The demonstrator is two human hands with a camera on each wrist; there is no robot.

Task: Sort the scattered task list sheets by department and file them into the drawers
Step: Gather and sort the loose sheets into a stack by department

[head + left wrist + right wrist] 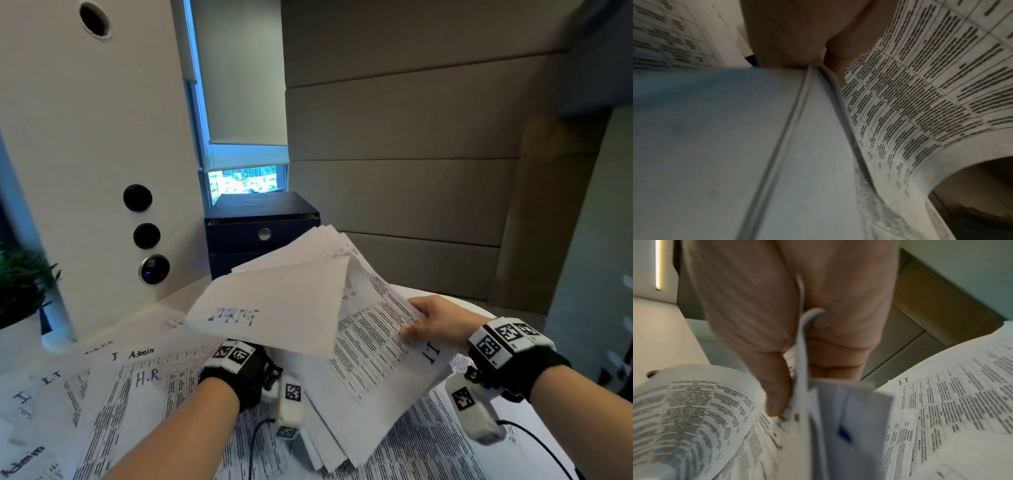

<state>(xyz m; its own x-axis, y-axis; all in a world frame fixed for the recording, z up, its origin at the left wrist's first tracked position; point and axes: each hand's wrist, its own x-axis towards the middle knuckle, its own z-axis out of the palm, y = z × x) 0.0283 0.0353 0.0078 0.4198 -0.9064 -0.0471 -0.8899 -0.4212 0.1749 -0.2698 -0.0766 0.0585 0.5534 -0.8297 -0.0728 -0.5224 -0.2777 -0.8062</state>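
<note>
A thick stack of printed task list sheets (370, 342) is lifted above the table, its top page marked "I.T". My right hand (435, 322) pinches the stack's right edge, thumb on top; in the right wrist view the sheets (803, 369) run between thumb and fingers. One sheet (274, 308) is folded back over the stack, showing its blank side with faint writing. My left hand (246, 356) is mostly hidden under that folded sheet; the left wrist view shows its fingers (789, 35) gripping paper edges (818, 91). A dark drawer unit (262, 233) stands behind.
Loose sheets labelled "Admin" (141, 353), "H.R" (148, 377) and "I.T" (51, 375) cover the white table (178, 294). A potted plant (20, 284) stands at the left. A white panel (102, 137) with round buttons rises behind the table.
</note>
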